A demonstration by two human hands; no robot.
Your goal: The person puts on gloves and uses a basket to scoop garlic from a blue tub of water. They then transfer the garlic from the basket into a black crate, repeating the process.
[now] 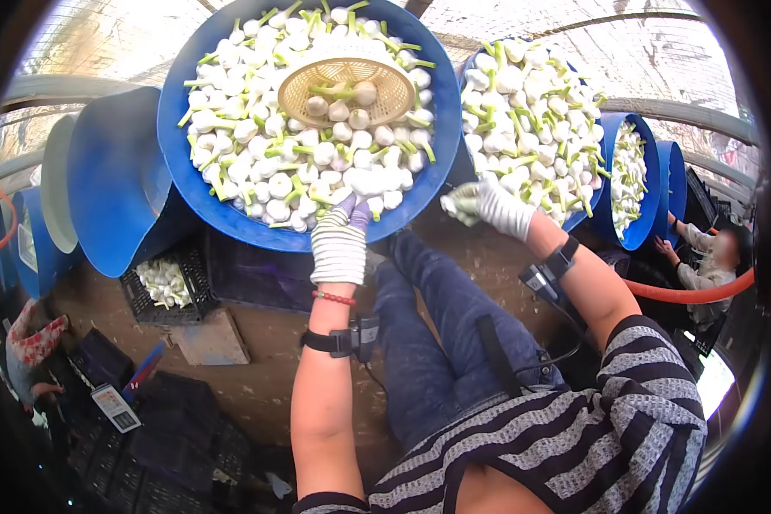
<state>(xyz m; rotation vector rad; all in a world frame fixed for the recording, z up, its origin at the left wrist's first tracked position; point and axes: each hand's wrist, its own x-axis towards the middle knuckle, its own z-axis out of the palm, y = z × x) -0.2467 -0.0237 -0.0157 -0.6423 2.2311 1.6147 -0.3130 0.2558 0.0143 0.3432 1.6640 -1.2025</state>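
Observation:
My left hand [340,240], in a striped white glove with purple fingertips, reaches over the near rim of a large blue tub [176,184]. Its fingers are stretched out and touch the garlic bulbs [324,154] there; no bulb shows clearly held. Trimmed green stems stick out from many bulbs. My right hand [499,207], in a white glove, is between this tub and a second blue tub [584,214] of garlic. The fingers are curled, with a thin dark tip beside them; what they hold is too blurred to name.
An oval beige basket [389,113] with several bulbs rests on the garlic. More blue tubs [116,180] stand on both sides. Below left is a black crate [193,300] of garlic. One person [707,261] is at far right, another [30,351] at far left. An orange hose [685,294] runs at right.

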